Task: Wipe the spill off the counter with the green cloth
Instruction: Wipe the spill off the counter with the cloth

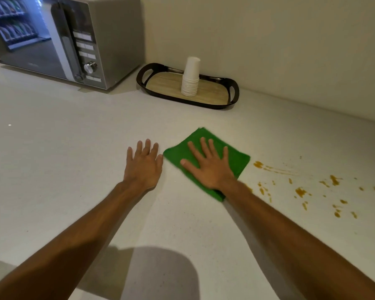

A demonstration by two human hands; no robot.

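Both hands lie flat with fingers spread on the white bench [52,148]: the left hand [143,164] bare on the surface, the right hand [210,167] pressing the green cloth [238,158]. Orange spill [301,191] spatters just right of the cloth. Farther back stand a tray [232,98] of paper cups [190,77] and a microwave [108,40].

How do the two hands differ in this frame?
The right hand presses flat on the green cloth; the left hand lies on the bare counter beside it. The right hand's fingers are spread; the left hand's are closer together. The spill lies nearer the right hand. Both are open, palm down.
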